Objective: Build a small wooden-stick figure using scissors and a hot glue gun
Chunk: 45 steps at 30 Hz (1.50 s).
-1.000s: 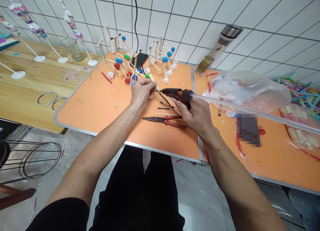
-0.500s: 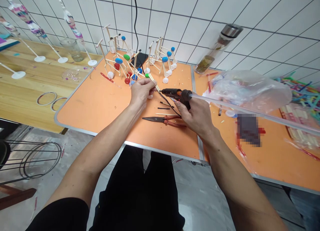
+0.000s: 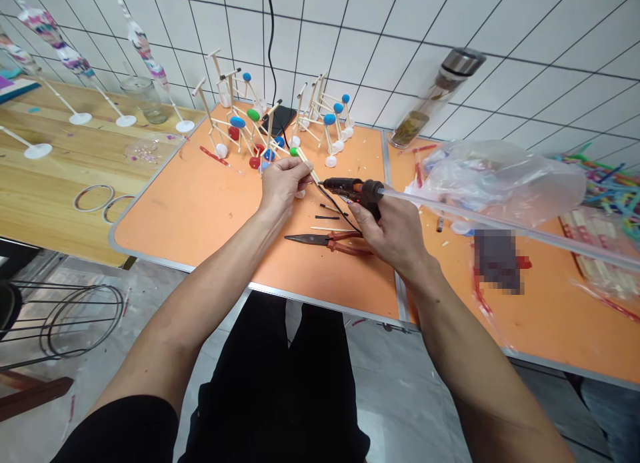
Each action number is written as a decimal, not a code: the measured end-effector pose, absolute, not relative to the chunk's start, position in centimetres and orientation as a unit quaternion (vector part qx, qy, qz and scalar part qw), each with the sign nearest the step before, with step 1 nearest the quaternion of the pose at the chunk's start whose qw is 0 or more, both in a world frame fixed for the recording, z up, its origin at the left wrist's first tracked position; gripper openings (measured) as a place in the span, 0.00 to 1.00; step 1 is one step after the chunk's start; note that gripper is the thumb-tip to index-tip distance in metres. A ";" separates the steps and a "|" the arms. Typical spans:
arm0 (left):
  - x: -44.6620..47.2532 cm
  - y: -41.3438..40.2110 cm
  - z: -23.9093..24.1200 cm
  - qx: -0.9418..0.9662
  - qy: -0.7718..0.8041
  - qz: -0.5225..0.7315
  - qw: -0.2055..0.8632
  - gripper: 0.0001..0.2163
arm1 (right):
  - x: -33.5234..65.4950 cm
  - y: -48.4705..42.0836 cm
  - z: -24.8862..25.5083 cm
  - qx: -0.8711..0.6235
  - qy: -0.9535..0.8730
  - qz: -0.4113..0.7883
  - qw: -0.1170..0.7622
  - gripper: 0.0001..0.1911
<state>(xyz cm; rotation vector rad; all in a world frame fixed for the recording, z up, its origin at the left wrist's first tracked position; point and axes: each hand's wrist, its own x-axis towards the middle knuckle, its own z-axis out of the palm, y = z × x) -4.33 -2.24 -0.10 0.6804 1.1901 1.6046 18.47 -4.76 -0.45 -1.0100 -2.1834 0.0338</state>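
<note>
Pliers (image 3: 333,241) lie nearest on the orange table (image 3: 200,209). Past them, the right hand (image 3: 393,233) wraps its fingers round a glue gun (image 3: 371,191), its nozzle right by the end of a wooden stick (image 3: 315,177) — pinched in the left hand's (image 3: 280,183) fingers. That joint looks unfinished; any glue is hard to see. Beyond, several stick models (image 3: 329,120) stand seemingly assembled.

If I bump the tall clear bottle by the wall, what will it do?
The bottle would probably tip easily, being tall and narrow. If it fell, it might roll, since its sides look round. The shiny, metal-looking lid may make it a little top-heavy.
</note>
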 end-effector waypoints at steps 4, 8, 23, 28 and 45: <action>-4.3 -2.2 0.0 0.279 0.492 0.662 0.492 0.13 | 18.5 -4.7 -0.5 -0.393 -0.846 0.009 0.359 0.20; -4.4 -2.2 0.1 0.275 0.490 0.664 0.493 0.11 | 18.5 -4.7 -0.6 -0.392 -0.847 0.000 0.360 0.19; -4.8 -1.9 -0.1 0.300 0.496 0.661 0.477 0.11 | 19.4 -4.1 -0.4 -0.415 -0.825 0.000 0.383 0.22; -4.2 -2.3 -0.2 0.372 0.504 0.610 0.485 0.11 | 19.6 -4.1 -0.3 -0.406 -0.811 -0.012 0.422 0.27; -3.6 -1.6 -1.9 0.525 0.522 0.548 0.390 0.06 | 18.7 -4.2 -1.0 -0.379 -0.823 -0.055 0.419 0.20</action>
